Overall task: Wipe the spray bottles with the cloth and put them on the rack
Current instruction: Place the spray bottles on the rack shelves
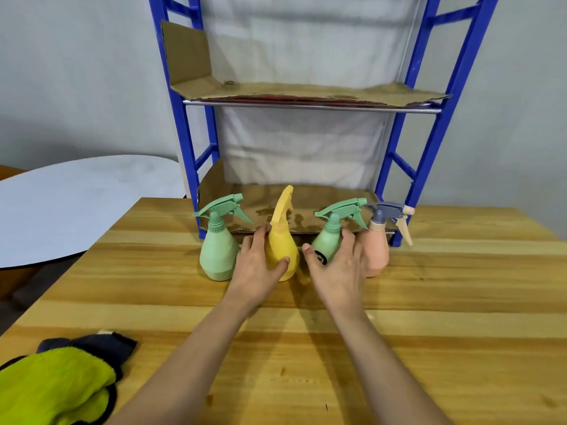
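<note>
Four spray bottles stood upright in a row on the wooden table (429,302), just in front of the bottom shelf of the blue rack (429,124): left green bottle (218,253), yellow bottle (283,245), right green bottle (326,240), peach bottle (379,250). All long axes ran vertical, with nozzles pointing mostly right. The left hand (259,265) lay against the left flank of the yellow bottle, fingers extended up its side and the thumb crossing its front, a loose wrap rather than a firm clamp. The right hand (339,268) was spread wide over the right green bottle, fingers straight, thumb out to the left; contact appeared light and no closure was visible. The cloth (58,384) lay at the near left corner, well apart from both hands and nearer the left. Judgement: neither bottle had been wiped, so a bottle would need drawing nearward, toward the cloth, before any placing on the cardboard-lined shelf (306,93) beyond.
</note>
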Tool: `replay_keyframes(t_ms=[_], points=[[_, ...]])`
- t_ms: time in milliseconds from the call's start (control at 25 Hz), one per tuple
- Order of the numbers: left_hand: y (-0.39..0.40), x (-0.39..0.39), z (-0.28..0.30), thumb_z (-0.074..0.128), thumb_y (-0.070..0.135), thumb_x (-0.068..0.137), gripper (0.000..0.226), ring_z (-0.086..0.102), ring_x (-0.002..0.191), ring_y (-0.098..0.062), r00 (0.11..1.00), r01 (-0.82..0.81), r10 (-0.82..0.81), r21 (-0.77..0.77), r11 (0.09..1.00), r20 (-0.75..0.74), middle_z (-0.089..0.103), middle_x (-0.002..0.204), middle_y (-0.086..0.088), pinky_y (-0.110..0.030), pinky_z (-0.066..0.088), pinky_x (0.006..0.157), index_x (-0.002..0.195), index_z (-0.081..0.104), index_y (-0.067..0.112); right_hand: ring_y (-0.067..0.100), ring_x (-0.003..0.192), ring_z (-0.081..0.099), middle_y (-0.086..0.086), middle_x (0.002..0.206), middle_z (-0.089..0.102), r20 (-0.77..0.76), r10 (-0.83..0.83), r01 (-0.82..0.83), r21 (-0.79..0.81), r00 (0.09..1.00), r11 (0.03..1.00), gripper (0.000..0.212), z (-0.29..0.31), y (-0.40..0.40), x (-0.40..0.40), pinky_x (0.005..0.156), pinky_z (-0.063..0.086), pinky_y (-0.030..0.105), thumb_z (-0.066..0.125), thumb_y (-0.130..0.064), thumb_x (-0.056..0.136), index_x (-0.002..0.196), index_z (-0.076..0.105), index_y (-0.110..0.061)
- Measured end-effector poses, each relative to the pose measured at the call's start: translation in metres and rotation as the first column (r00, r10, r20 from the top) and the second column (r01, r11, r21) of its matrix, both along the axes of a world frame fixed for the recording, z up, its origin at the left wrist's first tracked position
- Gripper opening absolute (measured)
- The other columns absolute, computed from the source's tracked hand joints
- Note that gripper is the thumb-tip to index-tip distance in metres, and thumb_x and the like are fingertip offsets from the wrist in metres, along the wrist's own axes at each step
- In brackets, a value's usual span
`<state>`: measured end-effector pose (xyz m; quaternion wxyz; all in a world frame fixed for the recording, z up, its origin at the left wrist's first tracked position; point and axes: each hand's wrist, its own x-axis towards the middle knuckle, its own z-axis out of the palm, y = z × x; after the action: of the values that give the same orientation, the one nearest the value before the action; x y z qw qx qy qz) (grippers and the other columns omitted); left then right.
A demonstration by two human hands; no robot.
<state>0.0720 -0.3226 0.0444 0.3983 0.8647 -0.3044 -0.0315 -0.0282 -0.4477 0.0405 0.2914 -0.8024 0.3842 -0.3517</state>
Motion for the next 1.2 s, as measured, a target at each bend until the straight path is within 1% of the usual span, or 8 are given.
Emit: replay_keyframes(t_ms=[200,520,640,760,840,920,1040,1200], points=[[0.003,-0.001,-0.007,0.081,0.049,0.08,0.081,0.048,0.126,-0.024,0.998,-0.059,0.06,-0.028,0.998,0.017,0.045,0.136,-0.004,-0.034,0.043,0.104,0.144,0.04,0.021,0.029,0.117,0.053,0.005,0.126,0.059,0.112,0.074,-0.08,0.046,0.991,0.996,0.069,-0.011,-0.006,0.002,0.1,0.046,0.047,0.073,-0.039,0.079,0.138,0.04,-0.024],[0.015,-0.012,-0.011,0.083,0.045,0.081,0.087,0.048,0.132,-0.017,0.999,0.028,-0.032,-0.082,0.996,-0.042,0.049,0.148,0.001,-0.035,0.043,0.107,0.148,0.03,0.031,0.026,0.128,0.045,0.003,0.136,0.042,0.041,0.149,-0.152,0.098,0.988,0.983,0.088,-0.013,0.006,-0.009,0.106,0.044,0.049,0.077,-0.046,0.08,0.15,0.025,-0.039],[0.017,-0.016,-0.008,0.081,0.046,0.083,0.087,0.047,0.134,-0.018,0.998,0.037,-0.04,-0.065,0.997,-0.054,0.046,0.149,0.002,-0.038,0.042,0.109,0.15,0.027,0.031,0.018,0.129,0.047,-0.005,0.137,0.047,0.118,0.209,-0.225,0.147,0.971,0.963,0.09,-0.008,0.002,-0.015,0.107,0.043,0.039,0.083,-0.029,0.076,0.149,0.03,-0.038],[0.022,-0.024,0.005,0.08,0.052,0.081,0.087,0.048,0.131,-0.015,0.998,0.042,-0.046,-0.1,0.994,-0.034,0.048,0.144,0.006,-0.032,0.042,0.106,0.149,0.029,0.032,0.006,0.115,0.056,-0.012,0.123,0.052,0.2,0.208,-0.245,0.181,0.957,0.953,0.082,0.01,0.003,-0.029,0.091,0.051,0.025,0.085,-0.025,0.069,0.133,0.037,-0.043],[0.025,-0.03,0.031,0.078,0.058,0.075,0.086,0.05,0.126,-0.014,0.999,0.028,-0.022,-0.156,0.987,0.038,0.05,0.136,0.01,-0.031,0.044,0.103,0.145,0.034,0.034,-0.01,0.104,0.055,-0.017,0.112,0.054,0.246,0.201,-0.241,0.145,0.948,0.96,0.073,0.035,0.004,-0.037,0.078,0.046,0.009,0.084,-0.027,0.069,0.125,0.04,-0.044],[0.028,-0.032,0.072,0.075,0.062,0.069,0.085,0.051,0.121,-0.014,0.993,0.03,-0.006,-0.208,0.978,0.119,0.052,0.13,0.013,-0.037,0.048,0.101,0.141,0.038,0.037,-0.008,0.102,0.055,-0.024,0.106,0.056,0.279,0.198,-0.224,0.064,0.94,0.973,0.069,0.073,0.001,-0.045,0.085,0.048,0.016,0.083,-0.038,0.066,0.122,0.044,-0.048],[0.029,-0.031,0.143,0.078,0.063,0.07,0.08,0.052,0.119,-0.011,0.978,0.08,-0.024,-0.269,0.96,0.207,0.053,0.128,0.018,-0.041,0.052,0.098,0.139,0.041,0.043,-0.007,0.098,0.059,-0.03,0.106,0.06,0.381,0.285,-0.315,0.018,0.88,0.949,0.062,0.141,-0.007,-0.05,0.075,0.048,0.021,0.085,-0.032,0.072,0.12,0.05,-0.049],[0.019,-0.02,0.234,0.079,0.059,0.076,0.077,0.054,0.114,-0.012,0.964,0.121,-0.037,-0.31,0.943,0.264,0.054,0.126,0.016,-0.036,0.051,0.093,0.142,0.044,0.039,0.003,0.1,0.062,-0.016,0.113,0.062,0.449,0.319,-0.351,-0.013,0.835,0.936,0.051,0.229,-0.033,-0.04,0.072,0.051,0.024,0.081,-0.034,0.079,0.124,0.06,-0.037]])
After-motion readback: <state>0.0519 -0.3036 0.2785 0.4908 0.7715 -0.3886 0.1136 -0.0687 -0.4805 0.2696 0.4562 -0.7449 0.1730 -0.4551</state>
